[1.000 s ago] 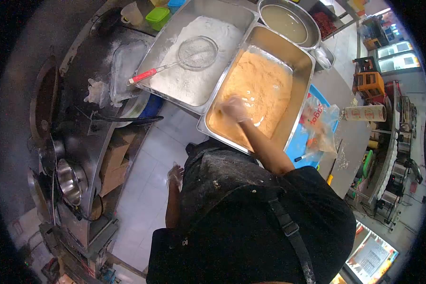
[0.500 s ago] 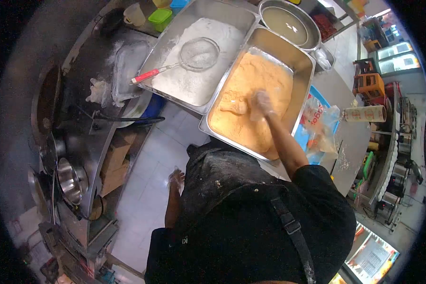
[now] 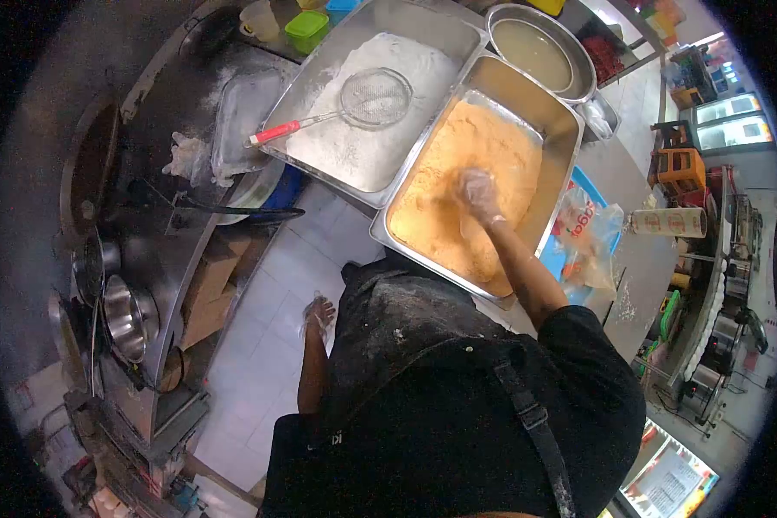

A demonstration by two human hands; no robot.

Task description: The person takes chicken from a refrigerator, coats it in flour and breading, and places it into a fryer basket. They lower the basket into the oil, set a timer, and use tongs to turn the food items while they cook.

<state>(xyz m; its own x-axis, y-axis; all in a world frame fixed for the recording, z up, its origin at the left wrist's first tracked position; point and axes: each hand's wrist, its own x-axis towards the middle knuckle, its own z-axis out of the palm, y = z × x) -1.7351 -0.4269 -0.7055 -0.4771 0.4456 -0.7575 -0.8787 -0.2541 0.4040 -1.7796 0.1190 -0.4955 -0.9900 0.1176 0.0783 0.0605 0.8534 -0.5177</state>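
Note:
My right hand [image 3: 477,193], in a clear plastic glove, presses down on the orange-tan breading flour [image 3: 501,147] in a deep steel pan [image 3: 565,129]. Its fingertips are hidden against the flour, and I cannot make out whether anything is under them. To the left, my left hand [image 3: 319,312] hangs beside the apron above the tiled floor. It also wears a clear glove; its fingers are apart and it holds nothing. A second steel pan [image 3: 285,112] contains white flour [image 3: 354,160]. Across it rests a round wire sieve [image 3: 376,97] with a red handle.
A round steel bowl [image 3: 585,65] of cloudy liquid stands behind the pans. On the right are a plastic bag [image 3: 591,242] over a blue tray and a roll [image 3: 669,222]. A floury clear container [image 3: 246,121] and a green box [image 3: 307,33] stand on the left.
My right hand has shifted slightly toward where a coated, lumpy piece lay on the flour; that piece no longer shows. My left hand has risen slightly, with its fingers more spread.

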